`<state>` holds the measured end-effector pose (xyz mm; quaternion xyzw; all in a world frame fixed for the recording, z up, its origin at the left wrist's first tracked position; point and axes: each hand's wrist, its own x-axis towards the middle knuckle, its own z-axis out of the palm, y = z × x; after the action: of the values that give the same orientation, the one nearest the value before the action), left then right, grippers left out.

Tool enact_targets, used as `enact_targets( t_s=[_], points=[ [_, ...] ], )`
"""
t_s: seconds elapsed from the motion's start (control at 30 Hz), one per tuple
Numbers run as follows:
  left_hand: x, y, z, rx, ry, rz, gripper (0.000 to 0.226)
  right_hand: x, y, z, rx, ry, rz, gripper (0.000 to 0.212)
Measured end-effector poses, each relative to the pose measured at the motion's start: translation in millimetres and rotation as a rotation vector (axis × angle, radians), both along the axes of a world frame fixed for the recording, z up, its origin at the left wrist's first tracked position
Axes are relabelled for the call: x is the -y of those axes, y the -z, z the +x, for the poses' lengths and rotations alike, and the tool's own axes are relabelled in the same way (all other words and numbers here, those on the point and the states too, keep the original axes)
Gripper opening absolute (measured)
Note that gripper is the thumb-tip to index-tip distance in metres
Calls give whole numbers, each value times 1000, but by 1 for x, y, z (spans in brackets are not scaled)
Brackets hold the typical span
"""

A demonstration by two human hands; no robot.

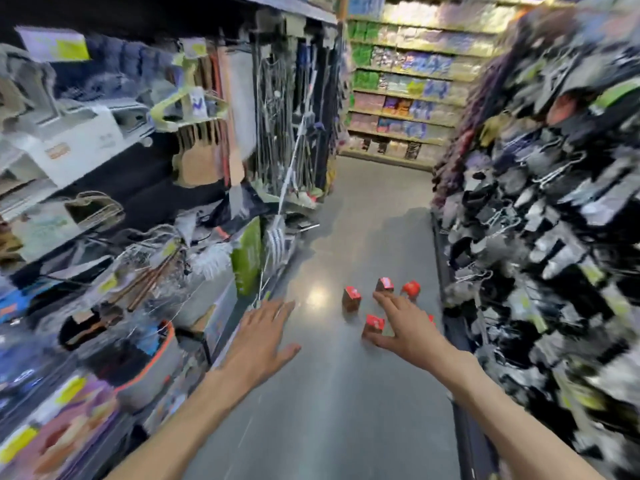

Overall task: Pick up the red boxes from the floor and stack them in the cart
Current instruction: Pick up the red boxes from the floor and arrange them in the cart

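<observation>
Several small red boxes lie scattered on the grey shop floor [339,393]: one [352,298] at the left, one [385,284] further back, one [411,289] at the right, one [374,325] nearest me. A red sliver [431,319] shows behind my right hand. My right hand [401,322] reaches out over the boxes, fingers spread, holding nothing, its thumb beside the nearest box. My left hand [263,336] is stretched forward, flat and empty, left of the boxes. No cart is in view. The picture is motion-blurred.
A narrow aisle runs ahead. Shelves of household goods and hanging tools [145,188] crowd the left side. A rack of hanging dark packs [540,209] lines the right. Stocked shelves [408,84] close off the far end.
</observation>
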<state>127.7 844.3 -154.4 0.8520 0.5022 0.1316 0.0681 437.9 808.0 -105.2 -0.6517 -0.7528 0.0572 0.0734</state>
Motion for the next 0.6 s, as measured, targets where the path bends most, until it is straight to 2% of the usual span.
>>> enact_targets(
  t_s=[0.2,0.37,0.6],
  points=[
    [-129,23,54,16,134,9,81,-87,27,48,-39,141,-41,91],
    [-241,34,85,20,185,-13,83,-171,26,67,-78,220,-39,80],
    [-389,48,150,-15,310,-62,81,-274,39,110,-179,371,-32,88]
  ],
)
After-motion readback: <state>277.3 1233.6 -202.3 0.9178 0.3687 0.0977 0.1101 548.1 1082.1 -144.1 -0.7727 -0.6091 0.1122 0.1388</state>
